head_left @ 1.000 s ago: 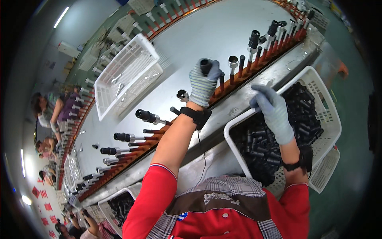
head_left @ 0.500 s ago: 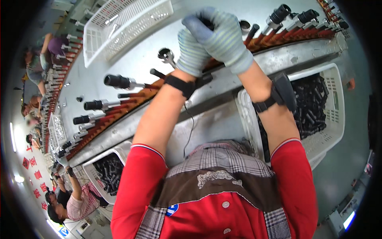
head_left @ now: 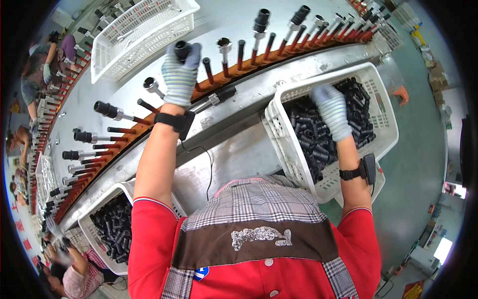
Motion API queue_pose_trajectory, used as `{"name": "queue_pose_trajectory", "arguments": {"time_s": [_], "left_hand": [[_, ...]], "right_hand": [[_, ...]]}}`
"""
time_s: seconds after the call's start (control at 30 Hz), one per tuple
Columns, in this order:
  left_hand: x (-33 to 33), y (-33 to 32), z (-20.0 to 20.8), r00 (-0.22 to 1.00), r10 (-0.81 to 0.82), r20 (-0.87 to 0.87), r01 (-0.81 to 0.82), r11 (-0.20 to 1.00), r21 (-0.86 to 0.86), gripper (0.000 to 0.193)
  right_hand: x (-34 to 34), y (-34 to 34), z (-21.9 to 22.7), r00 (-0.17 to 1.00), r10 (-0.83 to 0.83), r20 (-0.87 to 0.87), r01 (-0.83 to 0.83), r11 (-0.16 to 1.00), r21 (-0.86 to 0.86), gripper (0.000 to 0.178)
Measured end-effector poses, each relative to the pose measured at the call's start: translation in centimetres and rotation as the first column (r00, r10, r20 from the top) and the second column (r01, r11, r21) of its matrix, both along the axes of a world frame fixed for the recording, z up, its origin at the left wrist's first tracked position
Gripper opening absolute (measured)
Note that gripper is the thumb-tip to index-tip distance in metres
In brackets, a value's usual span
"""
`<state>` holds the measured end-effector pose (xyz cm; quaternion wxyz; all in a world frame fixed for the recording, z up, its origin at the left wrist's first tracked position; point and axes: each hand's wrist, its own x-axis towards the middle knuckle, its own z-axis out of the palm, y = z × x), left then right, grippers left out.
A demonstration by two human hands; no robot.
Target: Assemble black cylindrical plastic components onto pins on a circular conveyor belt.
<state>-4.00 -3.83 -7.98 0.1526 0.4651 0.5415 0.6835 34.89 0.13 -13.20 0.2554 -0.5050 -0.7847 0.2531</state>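
Right hand [head_left: 329, 107], striped grey knit glove: in white perforated plastic crate [head_left: 386, 117] among short black tubular parts [head_left: 312, 138], grip cannot be told; left hand [head_left: 178, 79], like glove: closed around 1 black cylindrical part [head_left: 182, 50] at grey metal table [head_left: 226, 25]'s near edge; 1 white rectangular plastic basket [head_left: 144, 52], toward far edge

gloves [head_left: 179, 82]: blue-grey stripes | parts [head_left: 318, 142]: black | basket [head_left: 386, 130]: white | shirt [head_left: 153, 239]: red

Left grip [head_left: 179, 74] clasps a black sleeve [head_left: 182, 49]; right grip [head_left: 329, 105] reaches into a white crate [head_left: 390, 119] of black parts [head_left: 314, 142].
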Motion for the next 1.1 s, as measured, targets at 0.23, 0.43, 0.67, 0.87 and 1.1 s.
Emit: {"name": "queue_pose_trajectory", "arguments": {"time_s": [0.23, 0.43, 0.67, 0.87, 1.1], "left_hand": [[-1.0, -6.0, 0.9, 0.949, 0.300, -0.096, -0.303, 0.953, -0.017, 0.056], [3.2, -17.0, 1.4, 0.903, -0.005, -0.429, -0.074, 0.983, -0.168, 0.037], [14.0, -10.6, 2.9, 0.585, -0.499, 0.639, 0.755, 0.623, -0.205, 0.046], [15.6, -2.8, 6.7, 0.752, -0.632, -0.186, 0.582, 0.770, -0.261, 0.032], [20.4, 15.1, 8.1, 0.858, -0.362, 0.365, 0.405, 0.913, -0.044, 0.032]], "right_hand": [[1.3, -3.9, -9.8, 0.504, 0.536, 0.677, -0.147, 0.826, -0.545, 0.030], [2.4, -3.7, 2.2, 0.966, -0.012, 0.256, 0.076, 0.967, -0.243, 0.039], [-8.9, -8.8, 10.9, 0.922, 0.387, 0.002, -0.386, 0.919, 0.080, 0.057], [-4.2, -6.7, 12.5, 0.843, 0.325, -0.428, -0.368, 0.930, -0.019, 0.066], [0.6, -3.5, 8.8, 0.731, -0.023, -0.682, -0.175, 0.960, -0.220, 0.027]]}}
